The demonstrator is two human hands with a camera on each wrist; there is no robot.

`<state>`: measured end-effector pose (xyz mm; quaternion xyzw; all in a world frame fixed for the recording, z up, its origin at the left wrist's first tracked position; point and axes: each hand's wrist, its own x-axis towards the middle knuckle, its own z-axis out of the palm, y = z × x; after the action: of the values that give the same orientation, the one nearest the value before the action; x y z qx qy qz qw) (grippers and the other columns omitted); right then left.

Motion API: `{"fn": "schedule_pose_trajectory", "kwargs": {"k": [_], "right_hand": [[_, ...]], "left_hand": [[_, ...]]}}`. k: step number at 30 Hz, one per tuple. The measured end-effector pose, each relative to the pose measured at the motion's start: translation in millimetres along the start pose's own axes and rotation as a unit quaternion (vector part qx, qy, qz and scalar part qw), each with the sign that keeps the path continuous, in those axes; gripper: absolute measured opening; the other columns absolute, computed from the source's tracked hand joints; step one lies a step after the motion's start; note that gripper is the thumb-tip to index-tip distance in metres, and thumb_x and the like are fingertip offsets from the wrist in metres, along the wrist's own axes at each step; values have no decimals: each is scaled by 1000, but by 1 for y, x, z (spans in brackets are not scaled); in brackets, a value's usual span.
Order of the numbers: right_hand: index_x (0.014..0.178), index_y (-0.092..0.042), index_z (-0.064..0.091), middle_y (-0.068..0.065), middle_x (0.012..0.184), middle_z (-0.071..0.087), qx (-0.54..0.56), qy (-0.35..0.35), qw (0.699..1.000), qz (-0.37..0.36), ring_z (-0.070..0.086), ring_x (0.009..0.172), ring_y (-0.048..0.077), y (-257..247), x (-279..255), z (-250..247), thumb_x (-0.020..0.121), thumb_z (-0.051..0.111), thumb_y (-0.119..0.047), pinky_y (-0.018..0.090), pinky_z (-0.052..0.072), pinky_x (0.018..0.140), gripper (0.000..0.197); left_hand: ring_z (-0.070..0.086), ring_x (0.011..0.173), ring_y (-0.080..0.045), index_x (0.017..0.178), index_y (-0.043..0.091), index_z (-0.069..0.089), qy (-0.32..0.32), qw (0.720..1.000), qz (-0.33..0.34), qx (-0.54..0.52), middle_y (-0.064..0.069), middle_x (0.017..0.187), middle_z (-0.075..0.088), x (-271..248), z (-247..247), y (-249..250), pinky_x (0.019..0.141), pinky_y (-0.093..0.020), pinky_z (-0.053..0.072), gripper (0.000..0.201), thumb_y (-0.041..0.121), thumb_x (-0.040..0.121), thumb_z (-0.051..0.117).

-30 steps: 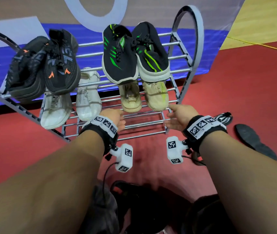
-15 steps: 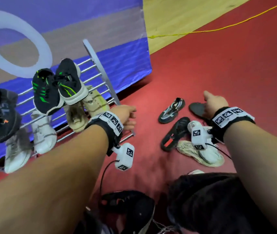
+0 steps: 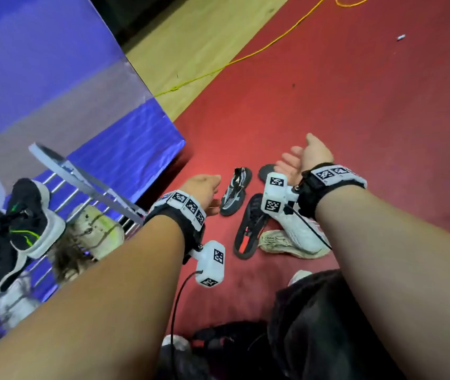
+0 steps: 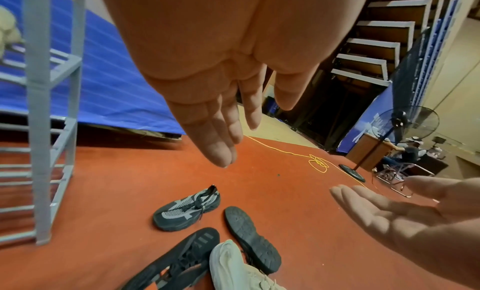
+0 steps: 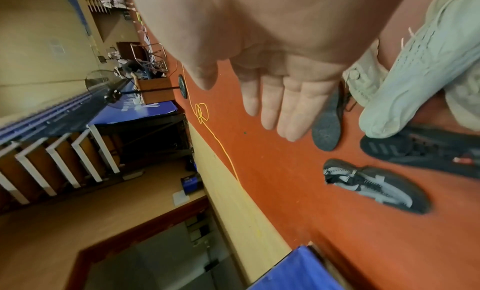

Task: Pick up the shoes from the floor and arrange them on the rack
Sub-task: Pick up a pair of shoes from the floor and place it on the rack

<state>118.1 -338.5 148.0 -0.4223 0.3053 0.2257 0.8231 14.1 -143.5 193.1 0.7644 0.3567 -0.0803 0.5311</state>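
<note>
Right now both hands are empty, fingers straight: the left hand (image 3: 203, 187) hangs just beside a grey knit shoe (image 3: 235, 192), the right hand (image 3: 304, 157) palm-up above an upturned black sole (image 4: 250, 239). Close by on the red floor (image 3: 355, 105) lie a black shoe (image 3: 248, 226) and a white shoe (image 3: 299, 233). Left stands the rack (image 3: 81, 176), holding 2 green-striped shoes (image 3: 7, 231).

Head camera looking down over both forearms at the floor (image 3: 355, 111), left wrist camera close under the palm facing forward, right wrist camera likewise but rolled sideways, all three sharing the grey shoe (image 3: 234, 192) (image 4: 187, 209) (image 5: 376, 186).
</note>
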Motion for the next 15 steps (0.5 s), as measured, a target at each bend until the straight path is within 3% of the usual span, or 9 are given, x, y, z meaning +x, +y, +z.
{"fn": "schedule_pose_trajectory", "kwargs": {"k": [2, 4, 7, 10, 13, 15], "right_hand": [[118, -12, 62, 11, 112, 67, -77, 36, 996, -17, 68, 93, 30, 7, 21, -3, 97, 51, -59, 42, 60, 80, 53], [107, -11, 63, 7, 98, 67, -205, 76, 975, -41, 66, 77, 27, 14, 46, -11, 93, 57, -57, 44, 60, 79, 48], [104, -6, 67, 14, 104, 73, -343, 104, 930, -79, 72, 92, 36, 19, 80, -13, 83, 63, -53, 56, 58, 92, 52], [103, -6, 70, 15, 98, 73, -441, 98, 886, -102, 72, 92, 39, 21, 117, -4, 79, 62, -55, 53, 59, 89, 55], [122, -8, 66, 15, 111, 73, -517, 101, 842, -119, 70, 102, 38, 25, 160, -8, 74, 56, -61, 53, 57, 95, 72], [116, -8, 67, 17, 114, 73, -544, 111, 823, -116, 70, 105, 39, 34, 183, -21, 74, 53, -61, 55, 56, 96, 68]], "left_hand": [[65, 78, -24, 97, 24, 62, 7, 1000, -10, -10, -2, 97, 63, 17, -3, -23, 77, -43, 60, 12, 35, 97, 60], [64, 76, -25, 102, 18, 63, 15, 999, -29, -14, -2, 88, 62, 34, -6, -48, 80, -46, 60, 17, 34, 97, 61], [61, 77, -25, 102, 14, 61, 18, 998, -59, -16, -3, 82, 60, 65, -7, -73, 83, -49, 59, 18, 31, 97, 62], [61, 77, -27, 102, 11, 62, 25, 996, -83, -13, -5, 79, 58, 100, 0, -86, 83, -51, 59, 14, 23, 97, 62], [59, 74, -25, 92, 14, 60, 10, 995, -99, -8, -4, 76, 57, 135, 13, -98, 71, -44, 60, 8, 18, 98, 61], [57, 68, -22, 87, 16, 58, 3, 993, -115, -14, -4, 74, 56, 157, 26, -109, 62, -35, 58, 12, 18, 99, 60]]}}
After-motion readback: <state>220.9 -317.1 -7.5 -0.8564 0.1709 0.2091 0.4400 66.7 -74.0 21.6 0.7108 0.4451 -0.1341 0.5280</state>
